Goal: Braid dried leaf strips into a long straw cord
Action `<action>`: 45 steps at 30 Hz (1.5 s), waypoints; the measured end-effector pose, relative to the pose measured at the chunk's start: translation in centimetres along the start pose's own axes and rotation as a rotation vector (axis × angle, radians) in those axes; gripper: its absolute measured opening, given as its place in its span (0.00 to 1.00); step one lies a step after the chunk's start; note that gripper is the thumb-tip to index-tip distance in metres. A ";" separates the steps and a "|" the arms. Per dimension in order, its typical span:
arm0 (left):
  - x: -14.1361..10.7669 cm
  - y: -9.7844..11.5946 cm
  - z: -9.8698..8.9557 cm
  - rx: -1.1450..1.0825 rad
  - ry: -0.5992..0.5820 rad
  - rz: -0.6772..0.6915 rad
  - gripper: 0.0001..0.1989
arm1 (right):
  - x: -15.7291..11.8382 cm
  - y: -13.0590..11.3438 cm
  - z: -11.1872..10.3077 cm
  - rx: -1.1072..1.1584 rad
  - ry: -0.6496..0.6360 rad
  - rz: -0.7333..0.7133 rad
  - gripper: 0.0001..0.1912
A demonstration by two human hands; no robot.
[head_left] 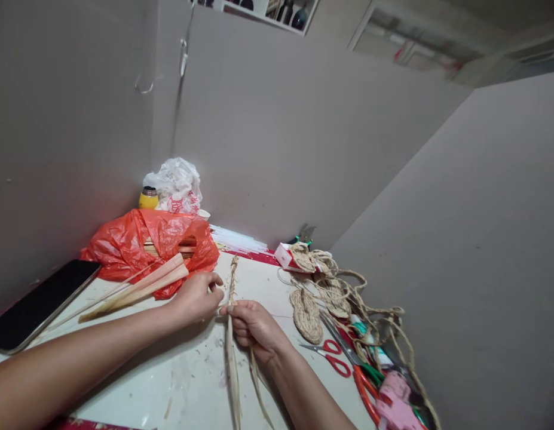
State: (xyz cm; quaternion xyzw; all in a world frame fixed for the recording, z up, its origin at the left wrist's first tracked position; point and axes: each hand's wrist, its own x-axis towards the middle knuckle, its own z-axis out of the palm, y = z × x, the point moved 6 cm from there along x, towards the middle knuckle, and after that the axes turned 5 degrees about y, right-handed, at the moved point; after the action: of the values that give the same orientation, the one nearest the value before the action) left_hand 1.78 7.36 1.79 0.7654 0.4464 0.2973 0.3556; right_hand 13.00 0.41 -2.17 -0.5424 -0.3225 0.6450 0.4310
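A narrow braid of dry straw-coloured fibre point(232, 278) points away from me at the middle of the table. My right hand point(255, 328) pinches its near end between thumb and fingers. From that grip a long loose fibre strand point(232, 373) hangs down towards me, and a second strand point(257, 376) trails below the palm. Just left of the braid is my left hand point(199, 297), its fingers curled in; whether a fibre is between them is hidden.
Left: a black phone point(41, 306), a red plastic bag point(124, 245), pale dry leaf strips point(146, 285). Right: woven sole-shaped pieces point(307, 315) with cords, red-handled scissors point(333, 355), larger shears point(366, 394), a pink glue gun point(395, 397). Grey walls point(277, 137) enclose the table.
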 end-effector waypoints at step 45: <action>-0.4 -3.0 5.1 -0.303 -0.342 -0.222 0.13 | -0.5 -2.3 -2.4 -0.649 0.193 -0.283 0.10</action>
State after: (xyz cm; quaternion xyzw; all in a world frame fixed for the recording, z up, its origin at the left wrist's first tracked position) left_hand 4.12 6.68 -3.62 0.6888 0.4111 0.1861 0.5673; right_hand 15.81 0.83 -0.42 -0.6592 -0.5400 0.3891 0.3500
